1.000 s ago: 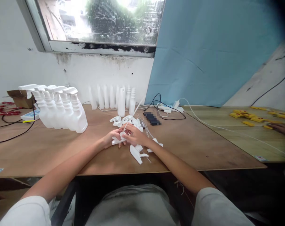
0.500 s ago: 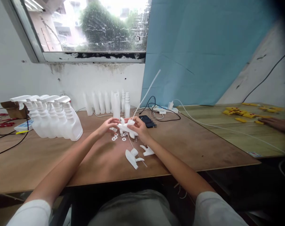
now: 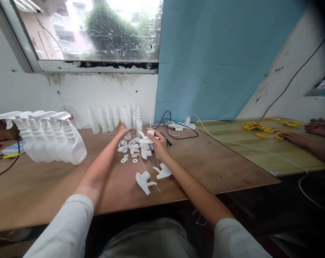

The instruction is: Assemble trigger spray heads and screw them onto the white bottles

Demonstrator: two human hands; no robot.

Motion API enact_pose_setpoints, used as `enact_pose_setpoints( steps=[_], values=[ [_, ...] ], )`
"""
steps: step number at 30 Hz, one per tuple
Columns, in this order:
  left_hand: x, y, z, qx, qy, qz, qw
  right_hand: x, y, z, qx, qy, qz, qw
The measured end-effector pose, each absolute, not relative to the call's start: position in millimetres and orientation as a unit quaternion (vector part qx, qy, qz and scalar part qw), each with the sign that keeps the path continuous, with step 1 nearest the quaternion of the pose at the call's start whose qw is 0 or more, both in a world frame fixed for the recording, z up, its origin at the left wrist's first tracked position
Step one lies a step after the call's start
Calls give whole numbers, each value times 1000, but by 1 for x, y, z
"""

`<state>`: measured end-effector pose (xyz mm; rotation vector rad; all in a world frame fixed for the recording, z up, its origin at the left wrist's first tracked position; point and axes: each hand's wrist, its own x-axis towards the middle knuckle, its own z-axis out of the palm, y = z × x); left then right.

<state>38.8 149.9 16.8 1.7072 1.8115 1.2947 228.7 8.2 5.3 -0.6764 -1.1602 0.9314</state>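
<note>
My right hand (image 3: 160, 144) is closed round a white trigger spray head (image 3: 146, 139), whose thin tube points up. My left hand (image 3: 122, 130) reaches toward the white bottles (image 3: 108, 118) lined up by the wall, fingers apart with thumb stretched to the right. One bottle (image 3: 128, 123) stands close behind its fingers; I cannot tell whether they touch. Below the hands lies a pile of white spray heads (image 3: 130, 145) with several white ring washers (image 3: 134, 161). Nearer me lie two more spray heads, one on the left (image 3: 143, 182) and one on the right (image 3: 163, 172).
Joined white bottles (image 3: 52, 143) stand at the left. A dark phone (image 3: 167, 142), black cable (image 3: 182, 134) and power strip (image 3: 182, 125) lie behind my right hand. On the right-hand table, another person's hands (image 3: 294, 138) are near yellow pieces (image 3: 259, 127).
My left hand has left the spray head and moved back toward the bottles. My right hand keeps the spray head, its tube now more upright. The view has shifted slightly right.
</note>
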Motion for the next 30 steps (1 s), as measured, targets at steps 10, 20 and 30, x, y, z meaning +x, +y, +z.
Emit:
enact_pose_setpoints(
  steps=[10,20,30],
  values=[
    [27,158,43,614,625,459,150,235,14,4,-274,-486,352,752],
    [-16,47,29,720,473,478,-170,278,3,49,-309,-530,265,743],
    [-38,25,6,750,477,408,-209,364,19,54,-298,-610,164,716]
  ],
)
